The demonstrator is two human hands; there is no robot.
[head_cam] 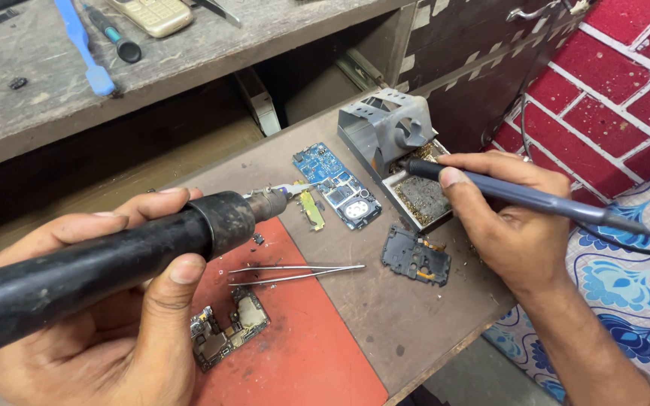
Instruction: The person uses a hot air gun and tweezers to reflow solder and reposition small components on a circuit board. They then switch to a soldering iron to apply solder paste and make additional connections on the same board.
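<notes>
**Head view: two tools held over a crowded repair bench**

Head camera looked down on a wooden bench point(385, 316) with a red mat point(302, 353) at its near edge. The left hand point(114, 316) was closed around a thick black hot-air handle point(107, 259), thumb on top, its metal nozzle pointing toward a small yellow-green board strip point(311, 210). The right hand point(509, 225) gripped a slim blue-grey soldering iron point(528, 195) like a pen, with its dark tip resting in the tray of a grey metal iron stand point(396, 143) that held brassy cleaning wool. A cable ran from the iron's rear end toward the patterned blue cloth point(633, 278).

Between the two hands lay one pair of steel tweezers point(295, 273), partly on the mat. One blue circuit board point(338, 184) sat just beside the stand, one dark plastic frame piece point(415, 257) lay near the right hand, and one stripped board point(229, 327) lay on the mat, partly hidden by the left thumb.

On the upper shelf point(189, 53) were one blue plastic pry tool point(84, 49), one screwdriver point(113, 34) and one beige keypad phone point(152, 13). A red brick-pattern wall point(618, 83) stood at the right.
</notes>
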